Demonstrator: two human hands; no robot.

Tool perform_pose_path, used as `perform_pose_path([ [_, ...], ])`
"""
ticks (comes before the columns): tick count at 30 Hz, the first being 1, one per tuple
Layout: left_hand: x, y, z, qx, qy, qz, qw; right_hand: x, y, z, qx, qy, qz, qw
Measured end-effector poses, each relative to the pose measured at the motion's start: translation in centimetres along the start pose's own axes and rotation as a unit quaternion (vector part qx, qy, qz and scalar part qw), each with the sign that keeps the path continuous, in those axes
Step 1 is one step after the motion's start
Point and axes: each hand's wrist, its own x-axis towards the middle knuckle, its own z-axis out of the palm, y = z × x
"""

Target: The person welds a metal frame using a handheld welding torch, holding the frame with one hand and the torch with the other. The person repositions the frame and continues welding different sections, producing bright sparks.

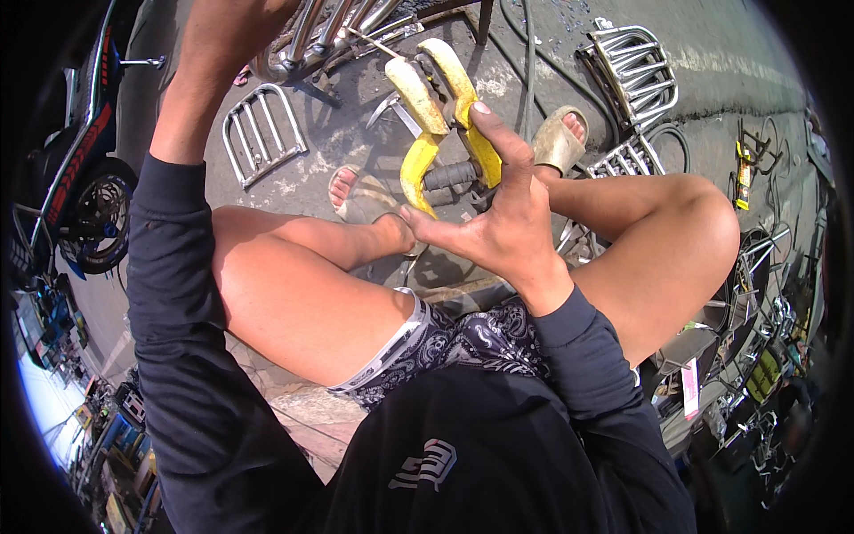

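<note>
My right hand (507, 214) is wrapped round a yellow spring-loaded welding clamp (411, 169). Its thumb presses one yellow handle and a finger lies along the other, with a dark coil spring (451, 175) between them. From the clamp's upper end a thin rod (372, 42) points up and left toward bent chrome tubes (307, 36). My left hand (236, 31) reaches to the top edge, beside those tubes. Its fingers are hidden or out of the picture, so whether it grips a tube does not show.
A chrome barred rack (264, 135) lies left on the concrete, and stacked similar racks (633, 76) lie far right. Dark cables (531, 62) run across the ground. A motorcycle (93, 205) stands left; metal scraps and tools (756, 374) crowd the right. My sandalled feet (560, 142) flank the clamp.
</note>
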Motion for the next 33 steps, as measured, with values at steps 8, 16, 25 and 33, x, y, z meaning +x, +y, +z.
perform_pose_path([
  [8, 0.12, -0.31, -0.10, 0.000, -0.001, -0.008, 1.000, -0.13, 0.00, -0.33, -0.017, -0.026, 0.010, 0.999],
  [16, 0.20, 0.56, -0.21, -0.002, 0.005, -0.005, 1.000, -0.06, -0.11, -0.16, -0.022, -0.033, 0.010, 0.999],
  [25, 0.23, -0.04, -0.27, 0.003, -0.007, -0.015, 1.000, 0.08, -0.27, -0.06, -0.035, -0.030, 0.007, 0.999],
  [33, 0.05, 0.02, 0.23, 0.013, 0.042, 0.020, 0.999, -0.10, 0.13, 0.33, -0.003, -0.013, 0.012, 1.000],
])
